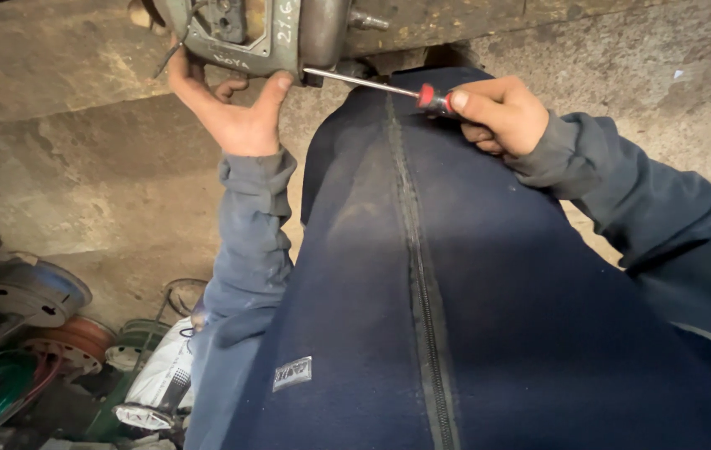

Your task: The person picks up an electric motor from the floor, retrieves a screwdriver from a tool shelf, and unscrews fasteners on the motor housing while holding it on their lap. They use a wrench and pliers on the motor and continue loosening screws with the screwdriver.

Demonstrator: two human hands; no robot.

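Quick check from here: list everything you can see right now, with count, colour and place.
Grey metal machine housing: one, grey-green, top centre on the worn bench edge.
Red-and-black-handled screwdriver: one, steel shaft, tip at the housing's lower right.
Wire spools: several, grey, copper and green, bottom left on the floor.
Concrete floor: grey, stained, behind everything.
Dark blue zip jacket: one, fills centre and right.
Left hand: gripping the housing from below.
Right hand: closed on the screwdriver handle.
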